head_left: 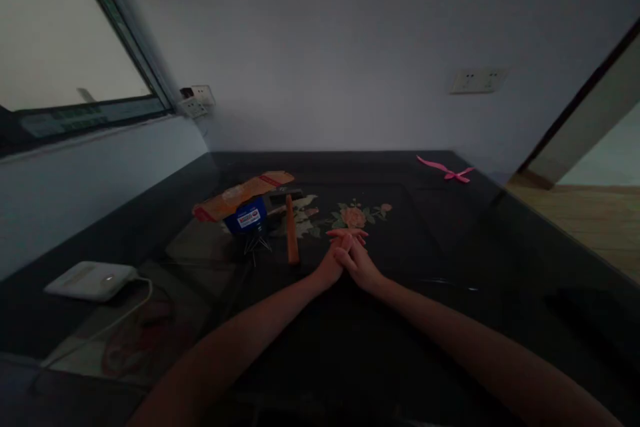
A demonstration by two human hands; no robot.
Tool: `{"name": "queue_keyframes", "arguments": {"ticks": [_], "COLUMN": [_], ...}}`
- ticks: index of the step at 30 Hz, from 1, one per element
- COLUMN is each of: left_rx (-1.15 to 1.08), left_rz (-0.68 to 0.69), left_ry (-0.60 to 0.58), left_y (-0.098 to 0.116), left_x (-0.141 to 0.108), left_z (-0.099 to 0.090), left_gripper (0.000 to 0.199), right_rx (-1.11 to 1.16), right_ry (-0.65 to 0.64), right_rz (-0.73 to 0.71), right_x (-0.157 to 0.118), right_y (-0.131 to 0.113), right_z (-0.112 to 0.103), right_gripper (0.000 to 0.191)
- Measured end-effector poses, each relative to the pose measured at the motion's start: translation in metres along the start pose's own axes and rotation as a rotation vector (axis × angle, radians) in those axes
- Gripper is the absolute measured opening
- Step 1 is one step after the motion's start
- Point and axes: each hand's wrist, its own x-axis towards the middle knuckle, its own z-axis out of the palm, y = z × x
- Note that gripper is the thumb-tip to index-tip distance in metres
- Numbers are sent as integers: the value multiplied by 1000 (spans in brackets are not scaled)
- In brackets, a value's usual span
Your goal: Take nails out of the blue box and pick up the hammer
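Observation:
My left hand (329, 269) and my right hand (367, 269) are clasped over the dark tabletop, fingers interlaced and thumbs close together. Nothing shows between them. Just left of the hands lies a wooden-handled hammer (293, 233), its dark head at the far end. Beside it sits a blue box (249, 216) with a white and red label. Several thin dark spikes (256, 245) fan out in front of this box; their kind is unclear. Behind the box rests a crumpled orange-brown wrapper (240, 195).
The glossy dark table (450, 333) bears a printed rose (353, 217) beyond my hands. At left is a white power bank (91, 280) with a white cable (117, 315). A pink ribbon (453, 174) lies far right. Wall sockets (479, 81) are behind, a window (75, 47) left.

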Motion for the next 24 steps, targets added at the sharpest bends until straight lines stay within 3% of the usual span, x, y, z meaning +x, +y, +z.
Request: {"name": "queue_keyframes", "arguments": {"ticks": [3,5,9,12,15,17,18,21,24], "left_rx": [6,46,199,317,597,899,1070,1478,1636], "left_rz": [-7,-26,-33,-8,119,179,158,-138,-427], "left_ry": [-75,-183,-412,-301,24,250,304,294,210], "left_y": [5,15,51,85,110,116,117,109,94], "left_x": [2,6,18,26,30,30,29,25,20], "left_z": [-5,-13,-45,-86,-140,-179,-198,-244,-267], "left_gripper": [57,57,50,65,63,53,49,56,78], "right_rx": [13,19,32,38,16,-6,-16,-48,-84], "right_ry": [5,3,-32,-56,-71,-89,-102,-136,-163], "right_rz": [0,4,16,49,96,110,111,110,115], "right_x": [0,0,-1,1,3,4,5,6,6], "right_y": [-1,-3,-3,0,4,4,4,1,0], "right_z": [0,-1,-3,-3,-2,-1,-1,-2,-2], "right_gripper": [38,45,59,61,51,43,40,36,34]}}
